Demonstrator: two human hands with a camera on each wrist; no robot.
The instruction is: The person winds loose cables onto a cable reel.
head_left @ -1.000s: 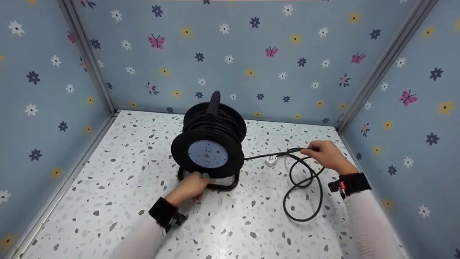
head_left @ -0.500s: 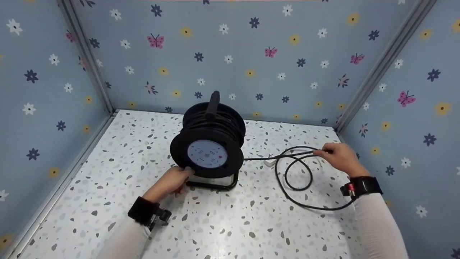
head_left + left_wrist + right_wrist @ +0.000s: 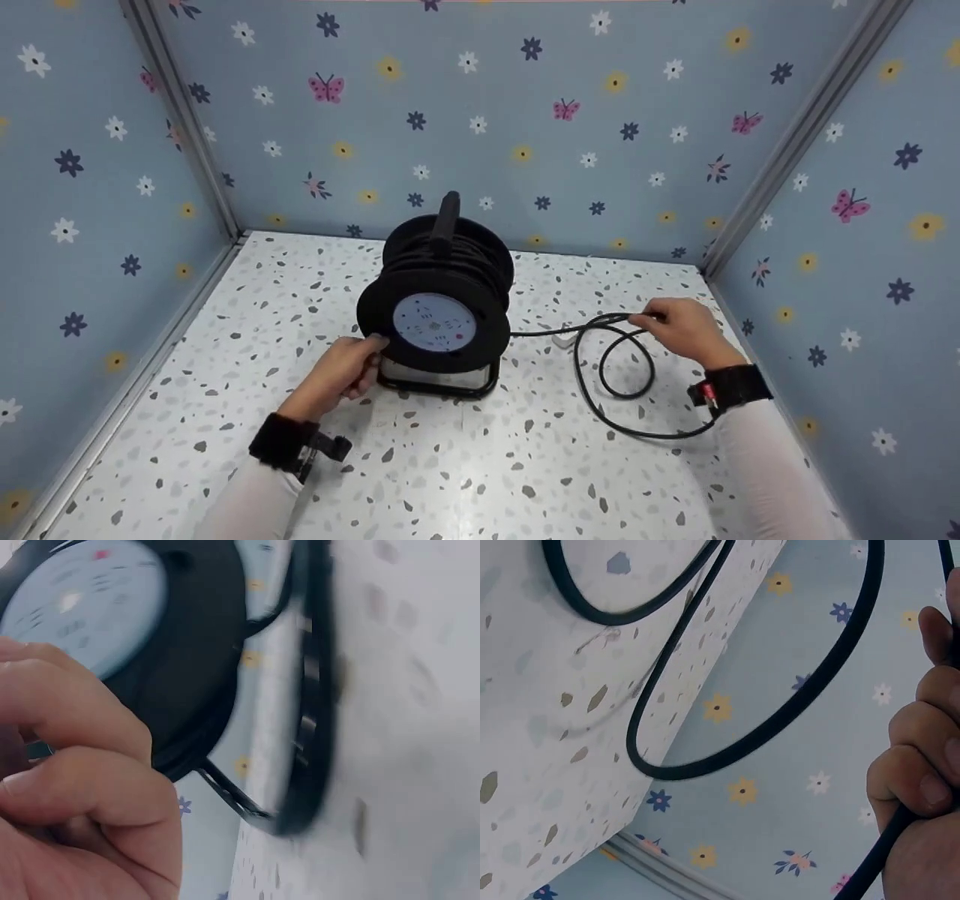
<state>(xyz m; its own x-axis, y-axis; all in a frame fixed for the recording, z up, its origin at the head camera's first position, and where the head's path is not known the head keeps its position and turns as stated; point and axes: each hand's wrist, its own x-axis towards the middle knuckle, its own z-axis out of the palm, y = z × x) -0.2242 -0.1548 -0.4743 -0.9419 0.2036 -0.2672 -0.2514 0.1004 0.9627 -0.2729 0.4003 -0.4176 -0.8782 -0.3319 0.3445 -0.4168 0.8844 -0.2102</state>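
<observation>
A black cable reel with a pale round socket panel stands upright on its tubular frame, black cable wound round the drum. At the lower left of its front disc, my left hand grips the reel with curled fingers. Those fingers show close up in the left wrist view and hide what they close round. Off to the right, my right hand holds the loose black cable, which runs from the drum and hangs in loops. In the right wrist view the cable passes through the curled fingers.
A white plug lies on the speckled white surface between reel and right hand, partly under the cable. Blue flowered panels rise at the back and both sides, joined by metal corner posts.
My left hand has moved from the disc's bottom to its lower left, and the front disc has turned clockwise. My right hand shifted right, then partly back; the cable loops changed shape.
</observation>
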